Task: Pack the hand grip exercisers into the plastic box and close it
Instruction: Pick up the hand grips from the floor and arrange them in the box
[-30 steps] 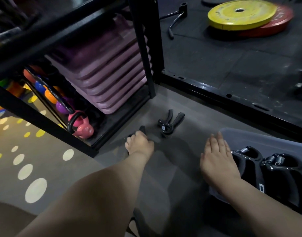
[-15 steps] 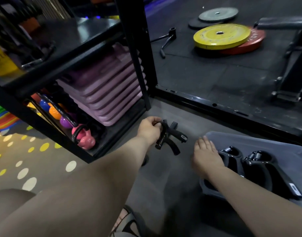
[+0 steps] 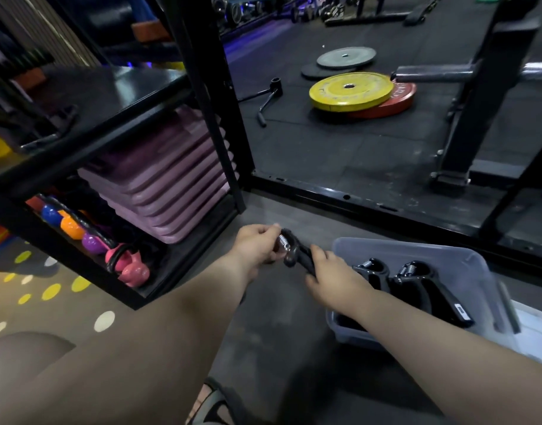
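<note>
Gripping spring end of black hand grip exerciser (image 3: 294, 256), left hand (image 3: 257, 246) curled tight; right hand (image 3: 331, 277) wrapped round its handles. Exerciser held above grey floor (image 3: 278, 332), just left of translucent grey plastic box (image 3: 417, 248), near right. Two more black exercisers (image 3: 417, 279) lie inside box. Black metal rack (image 3: 208, 87) left; yellow and red weight plates (image 3: 351, 90) far.

Both arms reach forward; left hand (image 3: 257, 247) and right hand (image 3: 334, 279) together grip one exerciser (image 3: 289, 251).

The hand grip exerciser (image 3: 290, 252) was black with a silver spring, plastic box (image 3: 417, 247) cloudy grey, kettlebell (image 3: 131, 266) pink.
</note>
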Available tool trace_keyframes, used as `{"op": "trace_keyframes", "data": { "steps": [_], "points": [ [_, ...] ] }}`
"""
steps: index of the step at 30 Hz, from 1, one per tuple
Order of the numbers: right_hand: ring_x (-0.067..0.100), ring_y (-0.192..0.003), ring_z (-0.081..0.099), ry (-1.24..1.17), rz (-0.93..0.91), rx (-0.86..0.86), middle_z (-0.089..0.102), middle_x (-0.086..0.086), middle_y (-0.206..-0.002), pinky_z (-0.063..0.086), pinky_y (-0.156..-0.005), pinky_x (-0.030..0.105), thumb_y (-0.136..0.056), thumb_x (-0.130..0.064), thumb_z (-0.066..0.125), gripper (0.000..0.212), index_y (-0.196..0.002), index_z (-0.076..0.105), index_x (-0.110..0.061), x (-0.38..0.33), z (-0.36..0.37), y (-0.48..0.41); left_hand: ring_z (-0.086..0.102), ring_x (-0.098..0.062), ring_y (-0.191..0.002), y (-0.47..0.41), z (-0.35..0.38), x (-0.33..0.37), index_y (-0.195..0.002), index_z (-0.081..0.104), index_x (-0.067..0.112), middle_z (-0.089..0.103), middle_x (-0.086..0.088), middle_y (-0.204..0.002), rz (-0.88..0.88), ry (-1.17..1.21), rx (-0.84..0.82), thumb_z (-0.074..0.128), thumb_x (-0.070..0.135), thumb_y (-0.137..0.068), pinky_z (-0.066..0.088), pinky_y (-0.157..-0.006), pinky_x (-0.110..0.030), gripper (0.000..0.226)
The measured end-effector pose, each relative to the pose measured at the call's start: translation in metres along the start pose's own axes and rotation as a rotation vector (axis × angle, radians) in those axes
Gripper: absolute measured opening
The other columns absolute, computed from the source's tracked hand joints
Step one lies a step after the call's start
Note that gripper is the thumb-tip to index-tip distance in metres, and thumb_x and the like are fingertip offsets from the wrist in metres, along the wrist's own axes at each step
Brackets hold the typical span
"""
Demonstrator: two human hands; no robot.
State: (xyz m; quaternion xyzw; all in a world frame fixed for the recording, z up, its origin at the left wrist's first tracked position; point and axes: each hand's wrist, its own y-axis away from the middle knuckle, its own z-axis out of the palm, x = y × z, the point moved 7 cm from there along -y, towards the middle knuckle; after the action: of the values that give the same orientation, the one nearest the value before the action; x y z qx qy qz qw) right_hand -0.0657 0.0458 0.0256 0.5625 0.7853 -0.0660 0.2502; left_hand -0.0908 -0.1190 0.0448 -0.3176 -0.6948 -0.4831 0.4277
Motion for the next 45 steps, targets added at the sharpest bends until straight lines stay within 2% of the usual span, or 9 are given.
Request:
{"op": "trace_keyframes", "data": {
  "steps": [3, 7, 11, 16, 22, 27, 38, 42, 45],
  "points": [
    [0.031, -0.083, 0.066, -0.199, 0.104, 0.053, 0.062, 0.012, -0.096, 0.052, -0.073, 0.039, -0.094, -0.025, 0.042, 0.029, -0.120, 0.038, -0.013, 0.016, -0.016, 0.003, 0.063, -0.018, -0.057, -0.001, 0.019, 0.005, -0.105, 0.063, 0.002, 0.067, -0.013, -0.083, -0.012, 0.034, -0.061, 0.051, 0.013, -0.097, 0.051, -0.051, -0.025, 0.018],
    [0.030, -0.081, 0.057, -0.333, 0.352, 0.136, 0.062, 0.023, -0.099, 0.042, -0.070, 0.036, -0.101, -0.026, 0.037, 0.025, -0.115, 0.040, -0.005, 0.062, -0.043, 0.012, 0.063, -0.017, -0.064, -0.001, 0.048, -0.018, -0.103, 0.064, 0.011, 0.066, -0.009, -0.084, -0.017, -0.119, -0.143, 0.055, 0.014, -0.094, 0.053, -0.056, -0.026, 0.013],
    [0.030, -0.079, 0.053, -0.358, 0.452, 0.230, 0.060, 0.024, -0.095, 0.042, -0.073, 0.037, -0.100, -0.028, 0.041, 0.023, -0.102, 0.042, -0.005, 0.112, -0.071, 0.031, 0.061, -0.020, -0.112, 0.008, 0.074, -0.053, -0.126, 0.063, 0.017, 0.065, -0.005, -0.124, 0.060, -0.404, -0.155, 0.052, 0.016, -0.093, 0.044, -0.100, -0.027, 0.035],
    [0.037, -0.095, 0.061, -0.236, 0.531, 0.281, 0.063, 0.020, -0.100, 0.045, -0.075, 0.037, -0.100, -0.027, 0.043, 0.026, -0.114, 0.049, -0.005, 0.163, -0.100, 0.065, 0.018, -0.014, -0.148, 0.014, 0.119, -0.075, -0.150, 0.037, 0.021, 0.023, 0.002, -0.161, 0.285, -0.537, -0.257, 0.038, 0.020, -0.102, 0.014, -0.118, -0.026, 0.048],
    [0.029, -0.076, 0.061, -0.200, 0.587, 0.256, 0.060, 0.002, -0.074, 0.051, -0.068, 0.037, -0.092, -0.019, 0.049, 0.013, -0.079, 0.050, -0.021, 0.212, -0.108, 0.093, 0.006, -0.012, -0.151, -0.007, 0.134, -0.110, -0.156, 0.018, 0.026, 0.012, 0.006, -0.164, 0.321, -0.723, -0.272, 0.028, 0.014, -0.102, 0.010, -0.123, -0.036, 0.057],
    [0.026, -0.068, 0.057, -0.119, 0.662, 0.169, 0.058, 0.007, -0.080, 0.040, -0.054, 0.029, -0.094, -0.017, 0.048, 0.017, -0.111, 0.051, -0.015, 0.234, -0.092, 0.096, 0.006, -0.017, -0.151, -0.009, 0.131, -0.118, -0.155, 0.010, 0.037, 0.008, 0.004, -0.165, 0.223, -0.746, -0.258, 0.026, 0.016, -0.098, 0.013, -0.121, -0.041, 0.063],
    [0.033, -0.092, 0.059, -0.113, 0.840, -0.031, 0.055, 0.012, -0.075, 0.048, -0.072, 0.034, -0.087, -0.003, 0.042, 0.021, -0.069, 0.050, -0.009, 0.245, -0.056, 0.093, 0.004, -0.014, -0.151, -0.002, 0.131, -0.113, -0.155, 0.009, 0.039, 0.005, 0.002, -0.165, 0.202, -0.747, -0.245, 0.024, 0.020, -0.101, 0.012, -0.121, -0.040, 0.059],
    [0.033, -0.088, 0.057, -0.176, 0.843, -0.005, 0.060, 0.014, -0.085, 0.045, -0.073, 0.032, -0.089, -0.005, 0.042, 0.016, -0.075, 0.048, -0.008, 0.247, -0.054, 0.091, 0.006, -0.013, -0.151, -0.003, 0.131, -0.112, -0.154, 0.014, 0.040, 0.008, 0.005, -0.165, 0.172, -0.689, -0.234, 0.025, 0.021, -0.102, 0.012, -0.122, -0.038, 0.057],
    [0.036, -0.109, 0.055, -0.225, 0.836, 0.066, 0.059, 0.020, -0.116, 0.044, -0.090, 0.038, -0.092, -0.010, 0.041, 0.024, -0.114, 0.047, -0.005, 0.256, -0.046, 0.089, 0.008, -0.015, -0.151, -0.002, 0.130, -0.111, -0.154, 0.017, 0.039, 0.008, 0.005, -0.165, 0.141, -0.648, -0.222, 0.026, 0.025, -0.104, 0.011, -0.120, -0.036, 0.053]
  ]
}}
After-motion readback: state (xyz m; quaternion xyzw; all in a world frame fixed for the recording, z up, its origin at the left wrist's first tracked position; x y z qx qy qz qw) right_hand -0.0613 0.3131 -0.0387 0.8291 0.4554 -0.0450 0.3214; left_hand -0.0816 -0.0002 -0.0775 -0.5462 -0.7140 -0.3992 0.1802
